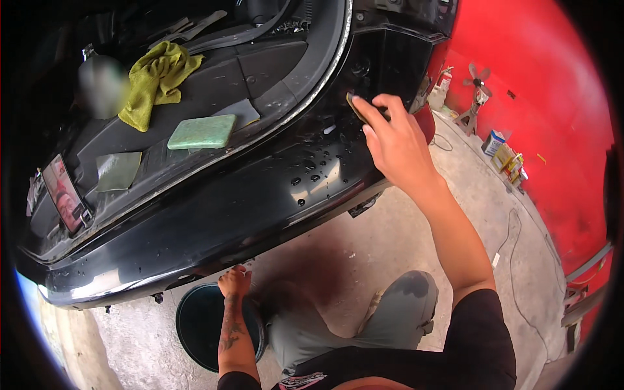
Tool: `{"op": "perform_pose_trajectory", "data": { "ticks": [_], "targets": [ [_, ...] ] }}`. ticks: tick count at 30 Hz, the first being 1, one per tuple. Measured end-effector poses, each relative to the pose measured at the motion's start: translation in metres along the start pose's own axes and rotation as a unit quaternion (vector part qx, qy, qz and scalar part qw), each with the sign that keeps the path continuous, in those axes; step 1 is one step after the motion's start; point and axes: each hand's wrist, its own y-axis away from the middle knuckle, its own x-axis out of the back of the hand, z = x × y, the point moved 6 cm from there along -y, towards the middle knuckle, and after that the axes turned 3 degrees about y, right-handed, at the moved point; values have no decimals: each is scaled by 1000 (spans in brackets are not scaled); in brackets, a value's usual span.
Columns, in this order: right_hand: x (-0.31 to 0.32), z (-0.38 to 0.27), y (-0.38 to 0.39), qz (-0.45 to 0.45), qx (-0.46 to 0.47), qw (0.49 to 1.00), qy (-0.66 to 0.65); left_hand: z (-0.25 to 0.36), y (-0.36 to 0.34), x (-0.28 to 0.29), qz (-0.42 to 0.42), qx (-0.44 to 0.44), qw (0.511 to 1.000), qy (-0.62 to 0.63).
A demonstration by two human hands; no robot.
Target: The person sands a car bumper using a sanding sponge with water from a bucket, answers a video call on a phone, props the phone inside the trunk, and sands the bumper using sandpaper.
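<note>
My right hand reaches over the right end of a glossy black car body panel, its fingers bent around a small dark piece of what looks like sandpaper with a yellowish edge. Water drops are scattered on the panel left of that hand. Lower down, my left hand is closed just under the panel's lower edge, above a dark green bucket. Whatever its curled fingers hold, if anything, is hidden.
In the car's open rear lie a green sponge block, a yellow-green cloth, grey sheets and a propped phone. Along the red wall stand a small fan, cans and bottles; a cable crosses the floor.
</note>
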Motion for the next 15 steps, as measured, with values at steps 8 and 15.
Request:
{"op": "perform_pose_trajectory", "data": {
  "ticks": [8, 15],
  "targets": [
    [-25, -20, -24, 27, 25, 993, 109, -4, 2, -2, 17, 0, 1000, 14],
    [-10, -24, -27, -23, 90, 989, 115, -5, 0, -3, 7, 4, 1000, 2]
  ]
}}
